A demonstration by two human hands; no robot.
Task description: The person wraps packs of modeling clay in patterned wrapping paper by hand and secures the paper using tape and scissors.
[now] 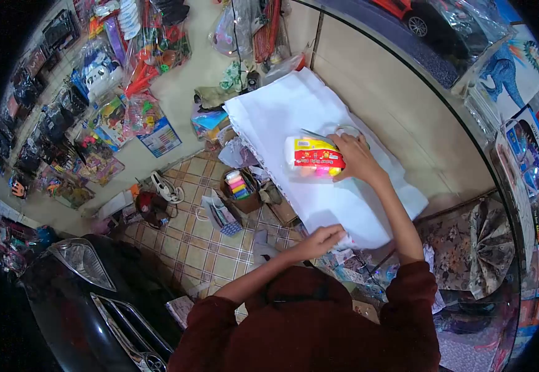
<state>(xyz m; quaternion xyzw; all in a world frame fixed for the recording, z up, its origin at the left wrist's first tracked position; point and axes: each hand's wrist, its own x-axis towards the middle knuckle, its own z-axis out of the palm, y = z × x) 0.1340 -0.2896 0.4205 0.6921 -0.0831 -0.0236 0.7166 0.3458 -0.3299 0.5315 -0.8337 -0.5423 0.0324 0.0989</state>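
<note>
A white sheet (282,111) covers the work surface in the middle. On it lies a clear package (311,159) with a yellow and red label and pink and yellow contents. My right hand (357,159) rests on the package's right end, its fingers curled over that edge. Beside those fingers are a round ring-like item (348,131) and a thin dark object, partly hidden. My left hand (319,242) is at the sheet's near edge, fingers closed on the edge of the white sheet.
A box of colourful rolls (239,186) and a blue patterned box (230,227) stand on the tiled floor. A black toy car (105,304) is at lower left. Packaged goods hang on the left wall. A glass edge curves along the right.
</note>
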